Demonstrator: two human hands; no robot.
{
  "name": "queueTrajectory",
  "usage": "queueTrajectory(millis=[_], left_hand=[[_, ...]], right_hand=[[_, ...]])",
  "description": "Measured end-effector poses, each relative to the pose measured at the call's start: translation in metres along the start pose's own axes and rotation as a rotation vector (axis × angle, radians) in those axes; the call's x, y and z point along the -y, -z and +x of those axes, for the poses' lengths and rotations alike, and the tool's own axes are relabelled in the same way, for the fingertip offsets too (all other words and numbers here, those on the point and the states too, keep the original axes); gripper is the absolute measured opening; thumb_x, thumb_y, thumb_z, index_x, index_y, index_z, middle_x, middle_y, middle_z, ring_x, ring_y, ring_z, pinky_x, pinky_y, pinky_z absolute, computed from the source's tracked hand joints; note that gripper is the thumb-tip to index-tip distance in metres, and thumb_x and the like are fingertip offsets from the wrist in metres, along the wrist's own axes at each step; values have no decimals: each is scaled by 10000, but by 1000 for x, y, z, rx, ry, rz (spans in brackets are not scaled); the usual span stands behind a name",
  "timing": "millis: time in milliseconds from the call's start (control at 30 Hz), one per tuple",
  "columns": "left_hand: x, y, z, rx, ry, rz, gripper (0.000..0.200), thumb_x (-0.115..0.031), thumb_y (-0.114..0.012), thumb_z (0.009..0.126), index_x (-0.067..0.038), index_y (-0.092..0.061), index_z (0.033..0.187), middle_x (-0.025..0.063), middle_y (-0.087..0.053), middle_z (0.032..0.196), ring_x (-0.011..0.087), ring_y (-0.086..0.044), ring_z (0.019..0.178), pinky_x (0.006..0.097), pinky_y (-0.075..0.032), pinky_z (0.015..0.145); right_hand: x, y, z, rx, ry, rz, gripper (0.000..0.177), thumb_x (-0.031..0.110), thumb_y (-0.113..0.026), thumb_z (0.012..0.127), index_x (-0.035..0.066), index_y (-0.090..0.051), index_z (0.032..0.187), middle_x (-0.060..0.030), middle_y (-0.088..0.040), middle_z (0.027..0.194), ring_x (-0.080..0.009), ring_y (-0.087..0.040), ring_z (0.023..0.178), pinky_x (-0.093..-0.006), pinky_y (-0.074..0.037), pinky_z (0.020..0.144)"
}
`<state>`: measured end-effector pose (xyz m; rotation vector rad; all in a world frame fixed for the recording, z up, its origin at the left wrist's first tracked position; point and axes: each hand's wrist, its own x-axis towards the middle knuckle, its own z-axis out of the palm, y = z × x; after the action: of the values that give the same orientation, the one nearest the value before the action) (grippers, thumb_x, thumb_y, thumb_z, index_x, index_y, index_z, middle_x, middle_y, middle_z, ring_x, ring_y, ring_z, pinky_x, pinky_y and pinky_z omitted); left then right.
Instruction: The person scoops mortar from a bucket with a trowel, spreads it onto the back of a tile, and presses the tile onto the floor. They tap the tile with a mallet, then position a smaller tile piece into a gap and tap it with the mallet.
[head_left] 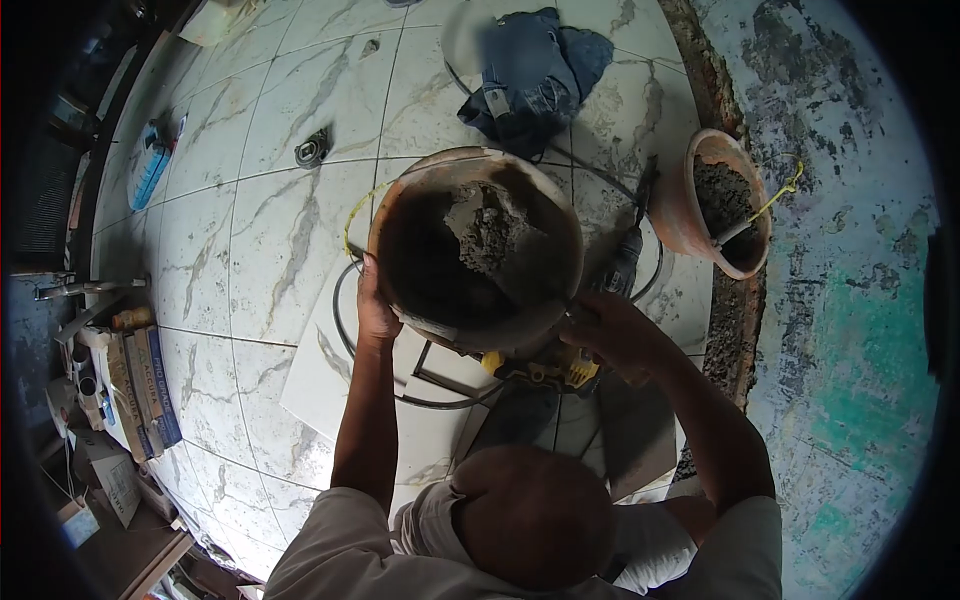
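Note:
A wide bucket of grey mortar stands in front of me, its mouth facing up. My left hand is closed on the bucket's left rim, with the thumb up along the side. At the lower right rim, my right hand is wrapped round the handle of what looks like a trowel. Its grey blade reaches into the bucket beside the heaped mortar. Part of the handle is hidden by my fingers. Just below the bucket lies a yellow and black power tool, partly covered by the bucket and my right hand.
A second bucket with mortar and a yellow rope stands right, by the broken floor edge. Dark blue cloth and a black cable lie beyond. A small round tool, a blue bottle and tile boxes are left on the tiles.

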<state>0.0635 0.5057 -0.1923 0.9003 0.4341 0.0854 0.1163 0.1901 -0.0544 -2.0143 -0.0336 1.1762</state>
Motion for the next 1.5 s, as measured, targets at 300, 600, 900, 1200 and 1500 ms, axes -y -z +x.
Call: queueTrajectory(millis=[300,600,900,1200,1500], left_hand=[[11,24,-11,-123,-133,0,752,-648,-318,964,-3,-460,1323,129,-547,1308,247,-522,1200,364,-359,1055],[101,-87,-155,707,803,607,266,-202,-650,905,23,-637,1046,67,-667,913,140,-635,884,292,-502,814],[273,-203,-126,1157,140,850,468,-207,-663,886,-2,-527,1285,163,-561,1289,288,-508,1227,395,-397,1016],[268,-192,-113,1189,422,984,539,-236,-661,884,0,-478,1333,178,-514,1345,299,-471,1263,402,-370,1040],[307,-228,-134,1348,740,971,612,-265,-659,881,2,-430,1381,194,-468,1400,310,-434,1299,409,-343,1063]], right_hand=[[-13,-14,3,-86,169,-15,398,199,-633,760,-34,-623,1082,-150,-657,750,-224,-658,629,-344,-529,578],[-41,-10,17,-123,324,-94,333,213,-650,771,-39,-632,988,-141,-661,756,-200,-653,629,-339,-518,611],[-27,3,-16,-44,144,28,347,226,-672,774,-40,-629,994,-120,-648,723,-177,-638,604,-327,-509,588],[-49,4,-29,-55,136,147,281,194,-692,787,-20,-634,960,-60,-618,660,-126,-603,561,-293,-479,529],[-48,19,-53,-61,141,188,280,191,-687,798,-40,-628,944,-77,-639,683,-146,-620,566,-301,-491,528]])
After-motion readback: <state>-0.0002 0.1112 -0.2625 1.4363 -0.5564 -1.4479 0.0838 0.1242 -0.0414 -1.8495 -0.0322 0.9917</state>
